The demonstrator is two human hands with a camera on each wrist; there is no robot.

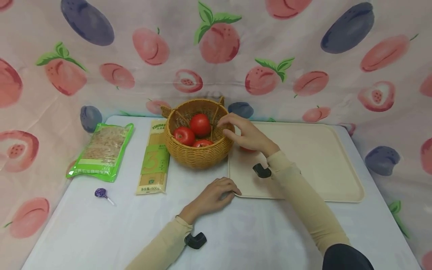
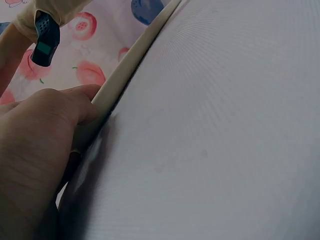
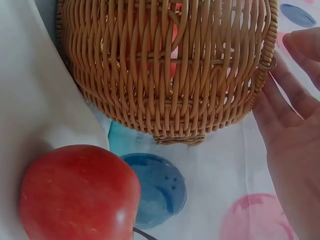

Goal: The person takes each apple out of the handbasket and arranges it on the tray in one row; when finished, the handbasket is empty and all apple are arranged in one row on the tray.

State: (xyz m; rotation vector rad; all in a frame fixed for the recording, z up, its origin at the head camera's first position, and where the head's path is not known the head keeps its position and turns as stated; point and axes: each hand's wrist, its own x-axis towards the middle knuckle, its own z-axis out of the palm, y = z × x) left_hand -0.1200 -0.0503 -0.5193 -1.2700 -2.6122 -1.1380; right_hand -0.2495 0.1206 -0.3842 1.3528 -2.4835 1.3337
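Note:
A wicker basket [image 1: 199, 159] with several red fruits in it, one plainly an apple [image 1: 183, 135], stands at the back middle of the table. My right hand [image 1: 248, 133] is over the basket's right rim, fingers loosely bent and holding nothing; in the right wrist view its fingers [image 3: 285, 95] lie close against the rim. Under that hand a red apple [image 3: 80, 195] rests on the cream tray [image 1: 314, 161], mostly hidden in the head view. At the tray's front left corner my left hand [image 1: 214, 197] pinches the edge with thumb and fingers.
Left of the basket lie a pack of noodles [image 1: 153, 161] and a green-edged bag [image 1: 102, 150]. A purple lollipop [image 1: 101, 192] is in front of the bag. A fruit-printed cloth [image 1: 222, 78] hangs behind the white table [image 1: 256, 232].

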